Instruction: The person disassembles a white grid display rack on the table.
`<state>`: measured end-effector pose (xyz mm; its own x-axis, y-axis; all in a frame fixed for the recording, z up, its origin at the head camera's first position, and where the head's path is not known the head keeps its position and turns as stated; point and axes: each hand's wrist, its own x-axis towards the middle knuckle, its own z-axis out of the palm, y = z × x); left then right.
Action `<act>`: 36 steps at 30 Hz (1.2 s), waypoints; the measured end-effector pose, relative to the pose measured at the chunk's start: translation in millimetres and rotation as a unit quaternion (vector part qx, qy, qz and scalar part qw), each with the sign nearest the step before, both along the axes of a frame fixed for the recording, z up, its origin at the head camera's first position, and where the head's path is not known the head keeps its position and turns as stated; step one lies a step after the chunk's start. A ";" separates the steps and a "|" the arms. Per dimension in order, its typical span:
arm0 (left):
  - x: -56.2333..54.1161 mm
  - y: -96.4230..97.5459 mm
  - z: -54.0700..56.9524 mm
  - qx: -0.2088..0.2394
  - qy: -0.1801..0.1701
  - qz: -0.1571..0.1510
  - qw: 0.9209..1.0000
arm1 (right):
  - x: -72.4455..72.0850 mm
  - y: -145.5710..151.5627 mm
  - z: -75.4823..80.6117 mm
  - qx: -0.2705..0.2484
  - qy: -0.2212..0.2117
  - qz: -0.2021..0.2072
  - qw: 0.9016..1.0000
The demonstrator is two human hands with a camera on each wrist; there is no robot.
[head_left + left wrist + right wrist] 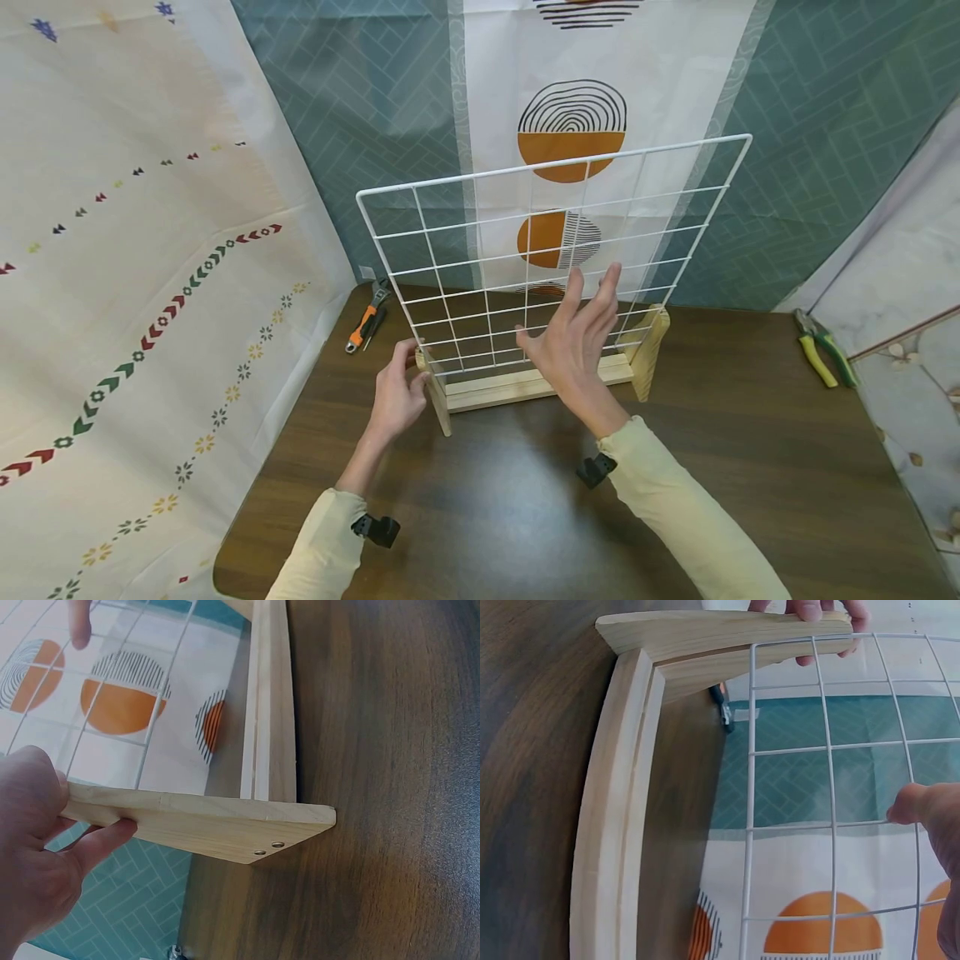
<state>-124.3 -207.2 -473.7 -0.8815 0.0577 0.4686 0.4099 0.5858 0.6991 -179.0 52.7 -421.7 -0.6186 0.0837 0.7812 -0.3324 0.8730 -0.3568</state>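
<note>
At mid-frame, a wooden stand (525,390) bearing a white wire grid (551,249) is being pinched at its left side panel (438,402) by the left hand (397,393), while the right hand (576,342) is being held loosely spread before the grid, contact indiscernible.

"What clothing shows?"

"A left sleeve (322,542) and a right sleeve (690,508), both long, plain and pale cream, softly wrinkled toward the ends."

"Anything else worn?"

"A small, blocky black device (377,530) beside the left one, a matching black unit (597,470) beside the right."
</note>
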 end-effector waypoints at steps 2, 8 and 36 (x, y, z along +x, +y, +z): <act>-0.2 -0.1 0.0 -0.001 0.002 -0.001 1.000 | -0.1 0.1 1.9 0.002 0.000 -0.001 1.000; -0.5 -0.4 -0.7 0.001 0.005 -0.004 1.000 | -0.3 0.3 9.0 0.000 0.015 -0.001 1.000; 0.6 0.6 -0.6 -0.001 0.015 0.006 1.000 | 1.6 2.2 41.7 -0.001 0.018 -0.002 1.000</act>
<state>-123.7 -206.6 -474.3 -0.8673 0.0478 0.4955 0.4242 0.5918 0.6854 -177.5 54.9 -380.0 -0.5906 0.0873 0.8022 -0.3414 0.8738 -0.3464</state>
